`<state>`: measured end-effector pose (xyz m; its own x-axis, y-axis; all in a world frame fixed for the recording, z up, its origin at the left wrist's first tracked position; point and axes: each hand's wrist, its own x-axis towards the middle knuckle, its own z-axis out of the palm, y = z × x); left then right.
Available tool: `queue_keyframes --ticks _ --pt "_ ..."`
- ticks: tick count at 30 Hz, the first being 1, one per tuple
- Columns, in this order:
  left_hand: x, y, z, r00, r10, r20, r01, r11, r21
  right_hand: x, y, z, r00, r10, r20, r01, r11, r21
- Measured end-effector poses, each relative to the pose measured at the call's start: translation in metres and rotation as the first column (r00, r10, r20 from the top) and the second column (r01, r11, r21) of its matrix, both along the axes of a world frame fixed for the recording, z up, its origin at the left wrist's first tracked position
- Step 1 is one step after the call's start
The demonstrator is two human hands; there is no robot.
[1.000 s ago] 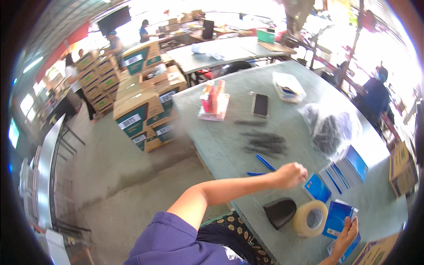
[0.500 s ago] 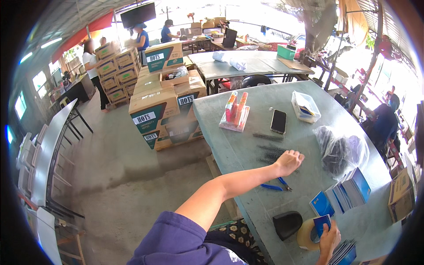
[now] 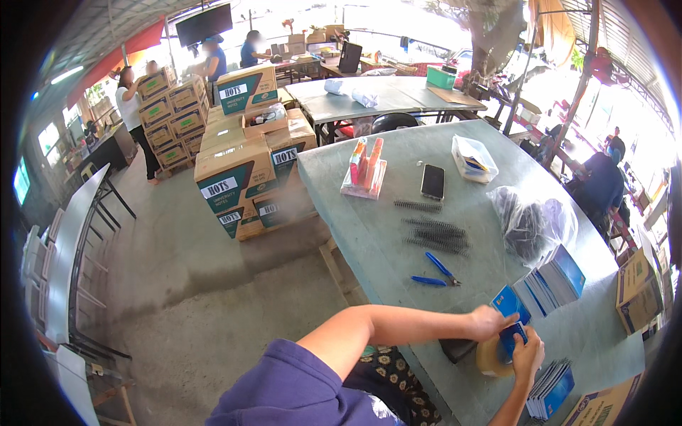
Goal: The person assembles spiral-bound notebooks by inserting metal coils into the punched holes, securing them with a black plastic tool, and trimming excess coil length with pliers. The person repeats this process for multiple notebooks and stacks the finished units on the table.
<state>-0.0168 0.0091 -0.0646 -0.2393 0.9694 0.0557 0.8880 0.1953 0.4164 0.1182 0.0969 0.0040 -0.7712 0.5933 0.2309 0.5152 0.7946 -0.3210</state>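
Left hand (image 3: 489, 323): closed on upper edge of blue booklet (image 3: 510, 312).
Right hand (image 3: 528, 353): gripping booklet's lower part, above tape roll (image 3: 491, 361).
Booklet: near table (image 3: 369, 234) edge, beside booklet stack (image 3: 554, 280).
Pliers (image 3: 437, 273): lying apart.

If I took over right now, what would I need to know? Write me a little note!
Left hand: on the top of a blue booklet, near the table edge.
Right hand: gripping the same booklet from below, over the tape roll.
Nearby: a fanned row of blue booklets to the right, a second pile by the right wrist, blue pliers and black wire coils further up the table, a bag of coils beyond.
Done: one booklet picked up in both hands.
Left: the piles are untouched; I cannot tell whether any are bound.
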Motion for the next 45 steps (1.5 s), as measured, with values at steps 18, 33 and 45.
queue_keyframes --ticks 18,33,45 --pt "-0.004 -0.035 0.056 0.886 -0.029 0.463 -0.198 0.879 0.433 0.001 0.008 0.001 0.989 0.076 -0.123 -0.094 0.985 -0.146" --pt "0.000 -0.016 0.042 0.987 0.062 0.147 -0.141 0.770 0.623 0.001 0.012 -0.011 0.955 0.194 -0.226 -0.217 0.973 -0.078" --pt "-0.033 -0.023 0.064 0.903 0.017 0.429 -0.060 0.994 0.086 -0.002 0.006 -0.014 0.919 0.202 -0.338 -0.219 0.976 -0.012"
